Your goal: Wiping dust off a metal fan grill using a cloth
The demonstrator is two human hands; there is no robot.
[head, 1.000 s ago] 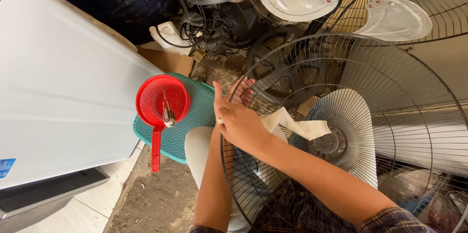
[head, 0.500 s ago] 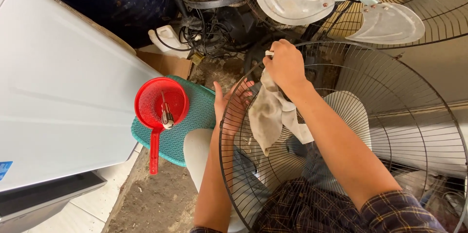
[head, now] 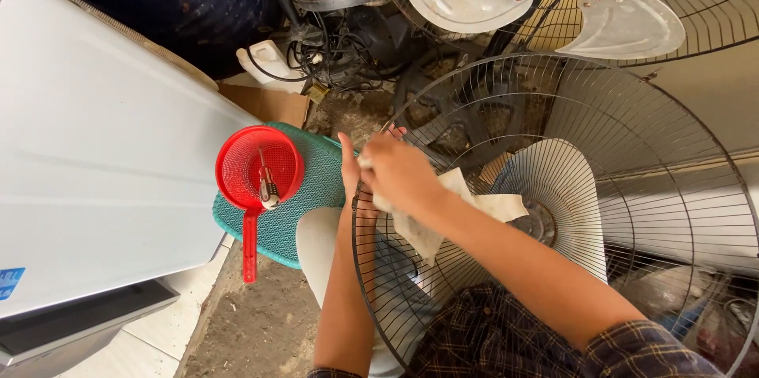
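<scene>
1. Fingers (head: 348, 158) of the left hand (head: 353, 180) are stretched flat against the wire fan guard's (head: 632, 121) left rim, steadying it I'd guess, gripping nothing.
2. Left of that, a red strainer (head: 257, 168) sits on a teal stool (head: 308, 188), probably parked within reach.
3. Right hand (head: 399, 172) is clenched around a whitish rag (head: 443, 212), pressed against the guard's wires near the rim.

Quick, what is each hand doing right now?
Left hand: open, fingers flat against the rim of the wire fan guard.
Right hand: closed on a white cloth, pressed to the guard.
</scene>
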